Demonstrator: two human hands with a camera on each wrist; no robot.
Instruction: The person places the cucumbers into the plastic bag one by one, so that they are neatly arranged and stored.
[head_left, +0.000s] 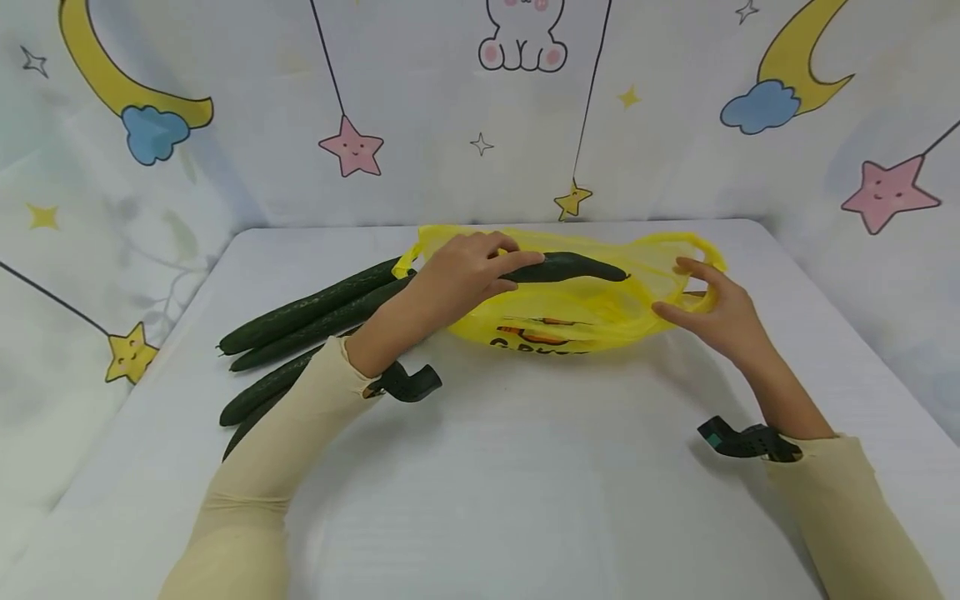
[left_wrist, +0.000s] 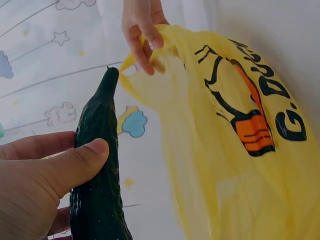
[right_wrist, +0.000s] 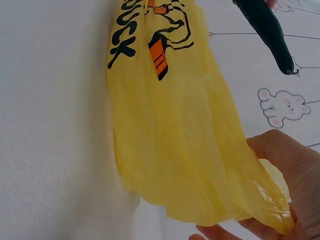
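Dark green and bumpy, a cucumber is gripped between the thumb and fingers of my left hand. In the head view this cucumber points right, above a yellow plastic bag printed with black letters and an orange drawing. My right hand holds the bag's rim near its handle at the right. In the right wrist view, thumb and fingers lie around the bag's edge. The cucumber's far end is hidden by my left hand in the head view.
Several more cucumbers lie on the white table at the left, partly behind my left arm. A patterned cloth with moons and stars hangs behind the table. Black wrist cameras sit on both wrists.
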